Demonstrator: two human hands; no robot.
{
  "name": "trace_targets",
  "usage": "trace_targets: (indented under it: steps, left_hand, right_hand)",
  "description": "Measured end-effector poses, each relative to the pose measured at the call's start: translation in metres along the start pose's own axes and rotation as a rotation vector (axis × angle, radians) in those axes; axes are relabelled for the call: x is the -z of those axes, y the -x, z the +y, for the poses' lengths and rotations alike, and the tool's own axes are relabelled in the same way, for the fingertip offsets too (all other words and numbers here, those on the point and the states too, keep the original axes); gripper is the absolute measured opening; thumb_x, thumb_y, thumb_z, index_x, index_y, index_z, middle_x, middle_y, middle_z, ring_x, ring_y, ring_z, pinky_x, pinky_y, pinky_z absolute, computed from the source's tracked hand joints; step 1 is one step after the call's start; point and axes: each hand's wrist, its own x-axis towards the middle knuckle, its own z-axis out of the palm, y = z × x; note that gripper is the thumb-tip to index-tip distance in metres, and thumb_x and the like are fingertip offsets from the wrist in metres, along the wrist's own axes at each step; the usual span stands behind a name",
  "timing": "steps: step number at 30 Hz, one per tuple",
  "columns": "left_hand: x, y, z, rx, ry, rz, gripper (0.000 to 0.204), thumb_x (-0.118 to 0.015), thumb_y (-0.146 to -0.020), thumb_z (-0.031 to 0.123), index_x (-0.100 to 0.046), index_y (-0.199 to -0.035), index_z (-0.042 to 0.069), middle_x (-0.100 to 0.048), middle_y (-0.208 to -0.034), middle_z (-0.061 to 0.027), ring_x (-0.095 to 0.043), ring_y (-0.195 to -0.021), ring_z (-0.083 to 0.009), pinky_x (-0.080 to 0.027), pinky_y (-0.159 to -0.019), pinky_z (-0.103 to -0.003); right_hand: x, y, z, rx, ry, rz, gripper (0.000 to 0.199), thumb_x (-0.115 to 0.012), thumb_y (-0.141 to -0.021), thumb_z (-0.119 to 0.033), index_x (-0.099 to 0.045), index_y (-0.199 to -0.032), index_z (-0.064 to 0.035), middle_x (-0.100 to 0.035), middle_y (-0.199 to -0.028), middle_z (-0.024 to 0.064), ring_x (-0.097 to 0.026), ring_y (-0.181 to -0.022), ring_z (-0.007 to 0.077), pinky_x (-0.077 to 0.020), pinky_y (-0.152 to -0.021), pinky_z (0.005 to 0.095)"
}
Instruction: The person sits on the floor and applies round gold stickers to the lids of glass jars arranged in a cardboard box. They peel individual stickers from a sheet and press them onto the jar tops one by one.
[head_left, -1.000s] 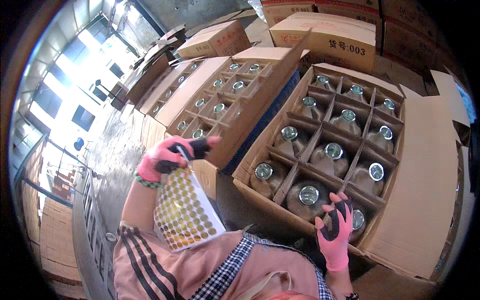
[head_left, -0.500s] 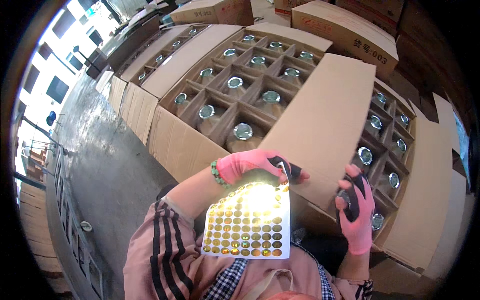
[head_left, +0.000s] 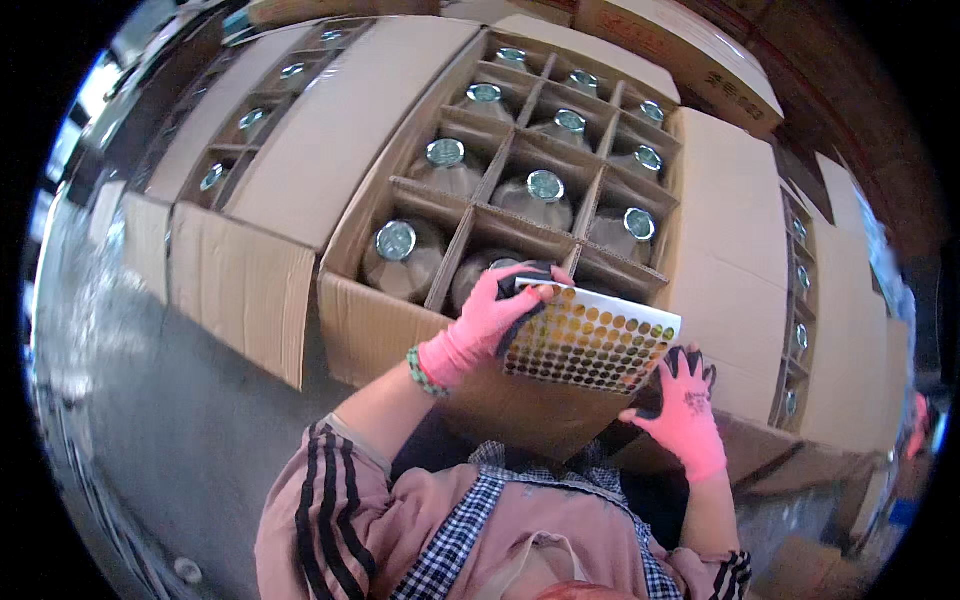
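Note:
My left hand (head_left: 492, 318), in a pink glove with dark fingertips, grips the upper left corner of a sheet of round gold stickers (head_left: 592, 335). The sheet is white along its edges and tilts in front of an open cardboard box (head_left: 400, 318). Just beside the sheet's lower right edge is my right hand (head_left: 688, 410), gloved alike, with fingers spread; whether a fingertip touches the sheet is unclear. Inside the box, clear glass bottles (head_left: 540, 190) with silvery tops stand upright in cardboard dividers. My left hand and the sheet partly hide the nearest ones.
Another open box of bottles (head_left: 250, 120) stands to the left, its flap (head_left: 245, 290) hanging down. At right, a wide flap (head_left: 730, 260) lies between the middle box and a further box of bottles (head_left: 800, 290). A closed carton (head_left: 680, 55) sits behind. Grey floor (head_left: 230, 430) shows at lower left.
The view has shifted. The sheet has risen from before my chest to the box's front edge and its glare is gone. My right hand has come closer to it, its curled fingers now spread.

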Motion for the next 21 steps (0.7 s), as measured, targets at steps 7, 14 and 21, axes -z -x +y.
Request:
trace_targets:
  steps: [7, 14, 21]
  left_hand:
    - [0.015, 0.003, -0.001, 0.122, 0.084, -0.096, 0.022, -0.055, -0.083, 0.015, -0.059, -0.098, -0.001, -0.060, -0.091, -0.0028, -0.051, -0.088, -0.0097, -0.040, -0.080, -0.025]
    - [0.016, -0.002, -0.011, 0.286, 0.078, -0.012, 0.026, -0.061, -0.081, 0.019, -0.061, -0.098, 0.000, -0.059, -0.089, -0.0011, -0.052, -0.083, -0.0081, -0.042, -0.076, -0.023]
    - [0.018, 0.002, -0.017, 0.186, 0.079, 0.192, 0.025, -0.063, -0.079, 0.019, -0.059, -0.094, 0.000, -0.058, -0.082, 0.0000, -0.052, -0.074, -0.0072, -0.043, -0.068, -0.022]
  right_hand:
    - [-0.024, -0.010, -0.004, -0.089, 0.113, 0.054, 0.059, -0.072, -0.058, -0.043, -0.058, -0.108, -0.0142, -0.014, -0.140, 0.0199, -0.016, -0.124, 0.0475, -0.0162, -0.096, 0.0640]
    - [-0.043, -0.006, -0.007, -0.086, 0.096, 0.116, 0.037, -0.069, -0.061, -0.033, -0.063, -0.091, -0.0123, -0.020, -0.138, 0.0197, -0.018, -0.123, 0.0460, -0.0165, -0.094, 0.0644]
    - [-0.050, -0.006, -0.001, -0.021, 0.000, 0.239, 0.030, -0.071, -0.060, -0.028, -0.063, -0.082, -0.0099, -0.030, -0.134, 0.0143, -0.024, -0.120, 0.0445, -0.0189, -0.094, 0.0629]
